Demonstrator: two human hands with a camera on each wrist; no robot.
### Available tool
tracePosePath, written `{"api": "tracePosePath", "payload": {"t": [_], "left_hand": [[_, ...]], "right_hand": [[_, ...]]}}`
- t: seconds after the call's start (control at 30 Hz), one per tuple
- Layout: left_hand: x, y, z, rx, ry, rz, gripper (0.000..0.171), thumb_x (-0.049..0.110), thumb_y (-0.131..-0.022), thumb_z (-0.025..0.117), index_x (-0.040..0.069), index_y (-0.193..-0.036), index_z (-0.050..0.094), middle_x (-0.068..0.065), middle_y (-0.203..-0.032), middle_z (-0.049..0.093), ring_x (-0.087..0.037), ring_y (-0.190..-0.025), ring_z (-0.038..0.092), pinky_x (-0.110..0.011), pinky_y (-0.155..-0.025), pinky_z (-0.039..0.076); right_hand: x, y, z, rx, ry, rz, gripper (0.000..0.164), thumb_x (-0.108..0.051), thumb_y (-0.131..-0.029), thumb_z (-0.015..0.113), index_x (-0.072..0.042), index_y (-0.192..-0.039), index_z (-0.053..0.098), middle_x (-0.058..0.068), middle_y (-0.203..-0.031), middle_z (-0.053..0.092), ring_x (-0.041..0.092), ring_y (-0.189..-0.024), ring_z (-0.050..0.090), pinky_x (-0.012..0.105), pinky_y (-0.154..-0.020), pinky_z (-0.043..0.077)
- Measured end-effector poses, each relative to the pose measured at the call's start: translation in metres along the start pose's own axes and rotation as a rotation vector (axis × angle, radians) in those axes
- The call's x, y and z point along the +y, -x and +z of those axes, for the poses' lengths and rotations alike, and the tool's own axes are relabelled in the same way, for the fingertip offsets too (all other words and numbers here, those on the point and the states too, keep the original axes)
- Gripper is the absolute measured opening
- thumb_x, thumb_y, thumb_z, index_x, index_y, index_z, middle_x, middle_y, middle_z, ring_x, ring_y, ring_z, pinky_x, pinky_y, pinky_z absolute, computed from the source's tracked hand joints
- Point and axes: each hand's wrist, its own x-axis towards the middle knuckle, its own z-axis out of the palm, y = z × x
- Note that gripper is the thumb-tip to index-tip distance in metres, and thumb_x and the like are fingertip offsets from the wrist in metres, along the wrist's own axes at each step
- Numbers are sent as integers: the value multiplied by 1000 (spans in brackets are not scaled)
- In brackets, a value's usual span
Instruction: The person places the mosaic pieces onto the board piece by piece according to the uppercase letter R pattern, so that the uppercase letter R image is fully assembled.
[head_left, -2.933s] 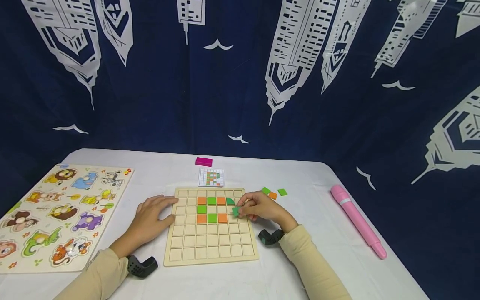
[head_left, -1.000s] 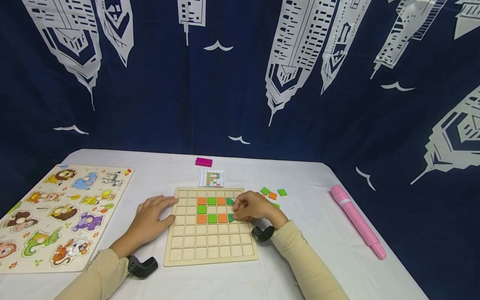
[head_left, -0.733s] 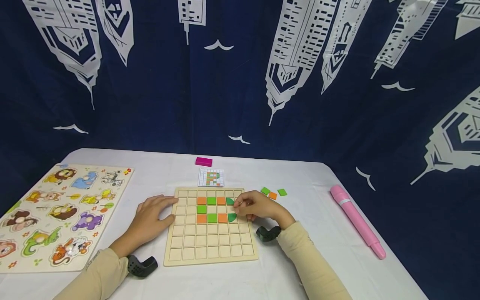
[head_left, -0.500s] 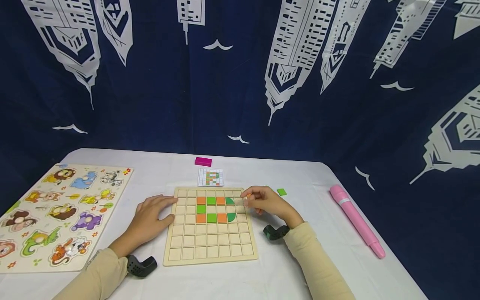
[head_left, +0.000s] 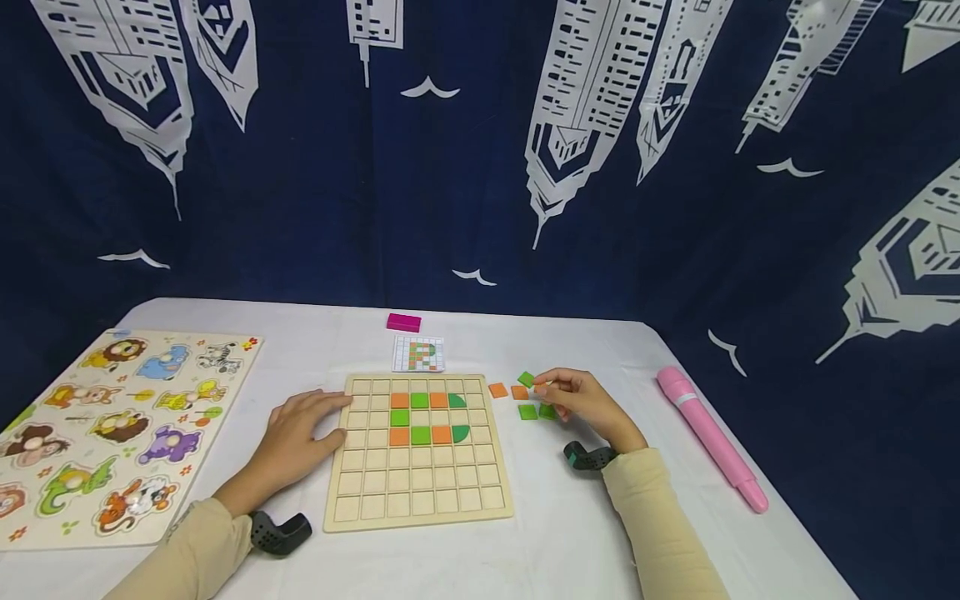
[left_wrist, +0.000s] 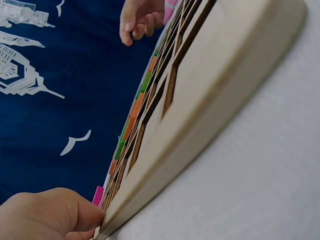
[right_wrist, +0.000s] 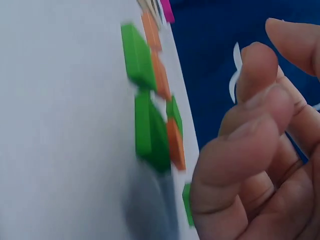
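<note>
My left hand [head_left: 295, 439] rests at the left edge of the wooden grid board [head_left: 420, 507], fingers and thumb touching its rim. On the board, orange and green square tiles and two dark green rounded tiles [head_left: 461, 433] form a small pattern. Off the board's right side, my right hand [head_left: 585, 404] hovers over loose tiles, its fingers loosely bent with nothing between them. Near those fingers lie green tiles [head_left: 527, 412] and orange tiles [head_left: 520, 392]; the hand partly covers some. In the right wrist view, the thumb stands apart from the fingers beside a green tile [right_wrist: 150, 132].
Behind the board lie a pattern card [head_left: 418, 354] and a magenta block [head_left: 403, 322]. An animal puzzle board [head_left: 127, 433] takes up the left of the table. A pink stick-shaped object [head_left: 712, 437] lies at the right. A dark blue curtain [head_left: 315, 208] hangs behind the table.
A dark green rounded tile, earlier pinched in my right hand, now sits in the board's grid. That hand has moved right, off the board to the loose tiles. My left hand stays put.
</note>
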Motion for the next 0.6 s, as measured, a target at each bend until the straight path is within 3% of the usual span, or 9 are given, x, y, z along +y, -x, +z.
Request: {"api": "tracePosePath", "payload": {"t": [0.3, 0.6], "left_hand": [[-1, -1, 0, -4, 4, 0, 47, 15, -97, 70, 3, -143, 68, -22, -151, 62, -50, -147, 41, -67, -114, 27], [-1, -1, 0, -11, 3, -3, 47, 15, -97, 70, 3, -143, 67, -22, -151, 62, -50, -148, 41, -68, -114, 26]], "right_hand": [[17, 7, -17, 19, 19, 35, 38, -4, -101, 71, 16, -132, 64, 1, -92, 74, 7, -61, 49, 21, -58, 46], [31, 11, -26, -31, 47, 50, 38, 3, -94, 74, 21, -126, 62, 2, -86, 64, 7, -68, 53, 19, -61, 49]]}}
